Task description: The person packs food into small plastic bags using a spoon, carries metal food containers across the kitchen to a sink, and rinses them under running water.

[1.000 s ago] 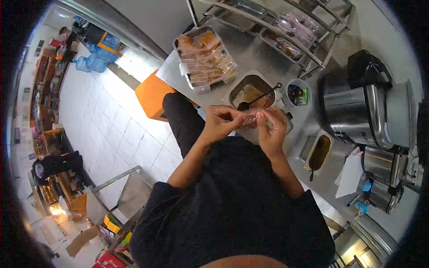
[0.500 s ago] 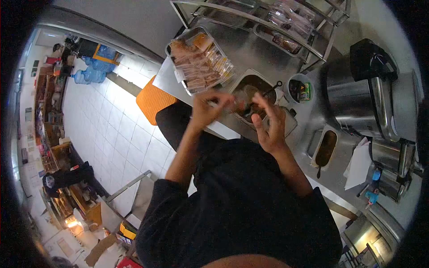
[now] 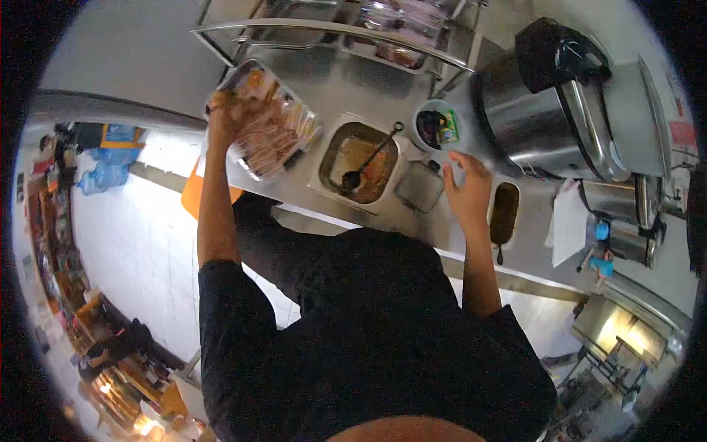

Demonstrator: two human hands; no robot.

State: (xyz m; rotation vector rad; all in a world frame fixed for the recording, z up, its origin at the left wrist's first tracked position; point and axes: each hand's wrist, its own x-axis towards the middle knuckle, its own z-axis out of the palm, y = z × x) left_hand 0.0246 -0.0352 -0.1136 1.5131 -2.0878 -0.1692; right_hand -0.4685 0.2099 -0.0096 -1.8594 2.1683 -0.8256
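Note:
My left hand (image 3: 223,114) is at the left end of a metal tray (image 3: 258,177) filled with small clear plastic bags of food (image 3: 269,132). Its fingers are blurred against the bags, and whether it grips one cannot be made out. Over the counter, my right hand (image 3: 467,184) is raised with its fingers apart and nothing in it. Between the hands, a square pan (image 3: 322,177) of reddish-brown sauce has a black ladle (image 3: 352,178) lying in it. A rectangular lid or shallow container (image 3: 420,186) sits just left of my right hand.
A round tub (image 3: 423,144) with dark and green packets stands behind the pan. A narrow container of dark sauce (image 3: 505,214), white papers (image 3: 568,225) and large steel pots (image 3: 541,132) are on the right. A metal rack (image 3: 331,28) with trays stands at the back.
My hands have parted: the left moved to the bag tray, the right stays over the counter, now open. The small clear bag held between them earlier is no longer there. The view has shifted.

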